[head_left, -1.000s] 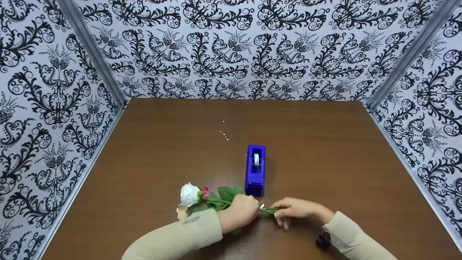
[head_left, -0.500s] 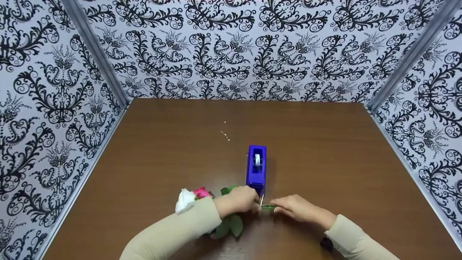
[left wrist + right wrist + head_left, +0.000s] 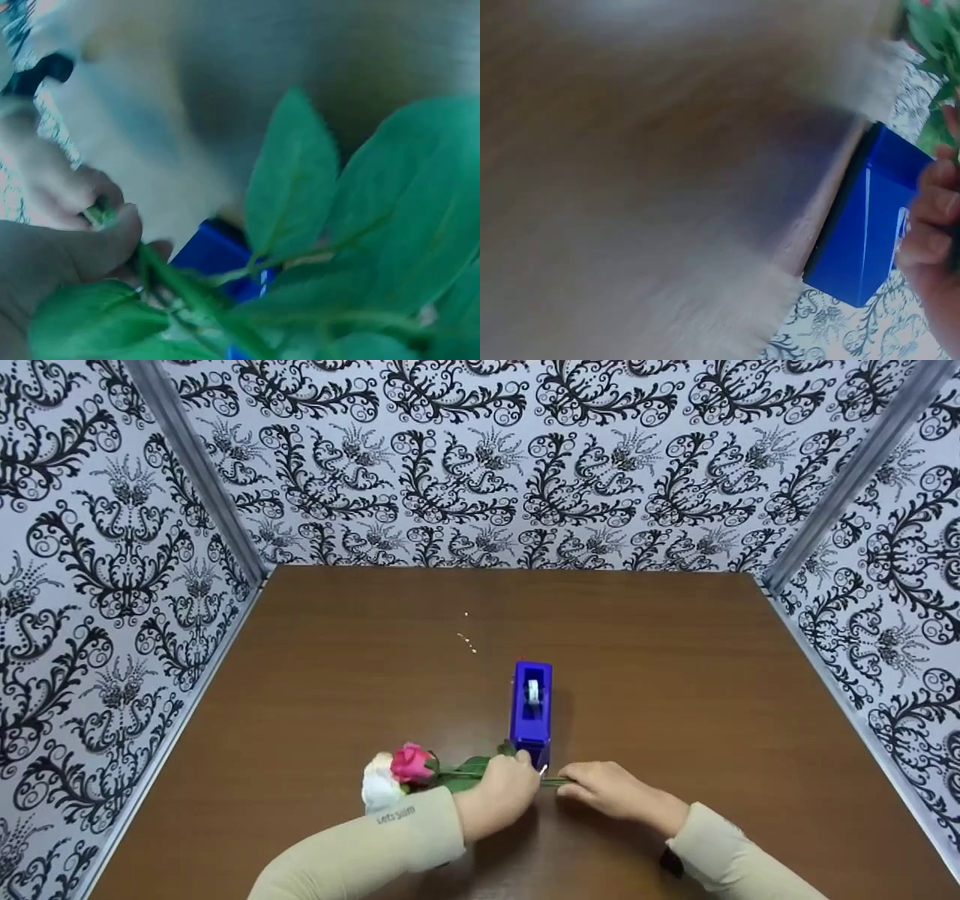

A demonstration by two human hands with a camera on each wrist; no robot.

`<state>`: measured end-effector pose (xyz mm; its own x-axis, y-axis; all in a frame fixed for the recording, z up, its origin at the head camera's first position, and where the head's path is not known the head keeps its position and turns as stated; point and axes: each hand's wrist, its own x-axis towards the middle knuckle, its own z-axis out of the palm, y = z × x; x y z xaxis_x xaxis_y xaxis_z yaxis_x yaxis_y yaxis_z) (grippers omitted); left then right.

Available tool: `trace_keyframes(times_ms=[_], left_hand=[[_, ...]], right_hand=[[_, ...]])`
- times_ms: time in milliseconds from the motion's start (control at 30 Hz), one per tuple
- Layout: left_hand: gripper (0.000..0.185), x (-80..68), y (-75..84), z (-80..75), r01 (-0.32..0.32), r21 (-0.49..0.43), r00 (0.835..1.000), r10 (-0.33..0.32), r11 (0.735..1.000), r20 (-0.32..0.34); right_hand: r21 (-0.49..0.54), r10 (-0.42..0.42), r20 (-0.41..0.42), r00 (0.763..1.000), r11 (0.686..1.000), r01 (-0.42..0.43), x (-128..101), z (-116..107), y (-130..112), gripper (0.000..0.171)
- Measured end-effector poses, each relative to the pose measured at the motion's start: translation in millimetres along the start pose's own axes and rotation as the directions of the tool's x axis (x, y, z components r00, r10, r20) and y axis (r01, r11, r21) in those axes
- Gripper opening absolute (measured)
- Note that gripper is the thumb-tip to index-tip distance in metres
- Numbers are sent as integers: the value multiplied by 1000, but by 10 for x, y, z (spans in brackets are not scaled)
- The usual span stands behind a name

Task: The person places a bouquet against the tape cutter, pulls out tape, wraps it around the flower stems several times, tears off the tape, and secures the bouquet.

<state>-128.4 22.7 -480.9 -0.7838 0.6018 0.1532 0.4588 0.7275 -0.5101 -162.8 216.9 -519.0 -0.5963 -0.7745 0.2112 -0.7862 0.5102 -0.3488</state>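
Hands: left (image 3: 501, 795), right (image 3: 600, 789) both grip flower stems (image 3: 556, 783); blue tape dispenser (image 3: 532, 709) just behind.

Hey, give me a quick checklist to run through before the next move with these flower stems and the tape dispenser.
1. Left hand grips the flower stems near the leaves: ok.
2. Right hand pinches the stem ends: ok.
3. Pink rose and white rose lie head to head in one bunch: ok.
4. Blue tape dispenser stands upright on the brown table, its near end just beyond the stems: ok.
5. A small pale bit shows between the hands by the dispenser; whether it is tape already stuck to the stems: cannot tell.
6. Tape left on the roll: cannot tell how much.
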Motion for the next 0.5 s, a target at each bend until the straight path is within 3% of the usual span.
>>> trace_keyframes(times_ms=[33,100,200,267,300,400,500], left_hand=[[8,-17,16,29,-5,14,999,6,1000,-37],[9,-42,35,90,-27,47,993,32,999,-113],[14,-59,45,187,-56,107,969,80,993,-232],[18,-55,34,240,-79,146,950,119,986,-290],[19,-46,22,260,-97,157,941,141,983,-306],[22,5,-42,288,-175,180,922,225,968,-314],[21,73,-124,278,-256,158,910,293,954,-294]], right_hand=[[93,55,55,997,994,-60,18,-17,15,20],[282,137,187,973,941,-187,57,-50,53,29],[507,164,355,921,793,-337,105,-92,110,36],[590,160,429,889,696,-409,113,-110,141,34],[616,151,443,884,665,-422,113,-113,151,32],[654,142,416,898,639,-405,89,-101,161,27],[646,175,331,927,674,-358,47,-78,130,23]])
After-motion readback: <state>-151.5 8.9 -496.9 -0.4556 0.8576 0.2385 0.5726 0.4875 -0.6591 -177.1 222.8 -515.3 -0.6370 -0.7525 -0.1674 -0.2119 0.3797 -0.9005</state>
